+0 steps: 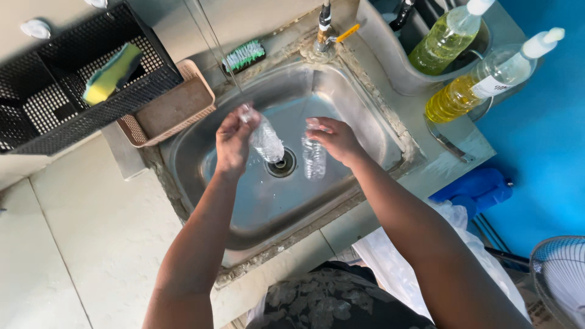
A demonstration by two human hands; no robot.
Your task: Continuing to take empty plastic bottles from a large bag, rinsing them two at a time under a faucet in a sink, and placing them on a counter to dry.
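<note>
Over the steel sink (365, 131), the left hand (234, 143) and right hand (335, 139) each grip a clear crumpled plastic bottle (267, 141) (314, 158); wet plastic could slip free.

Tiled counter (79, 244): steel sink (365, 131) inset; black basket (36, 109), pink tray (173, 109), scrub brush (244, 56) on top.

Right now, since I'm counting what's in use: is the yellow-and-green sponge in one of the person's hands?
No: the sponge lies in the black basket, while the left hand and right hand each hold a clear plastic bottle.
</note>
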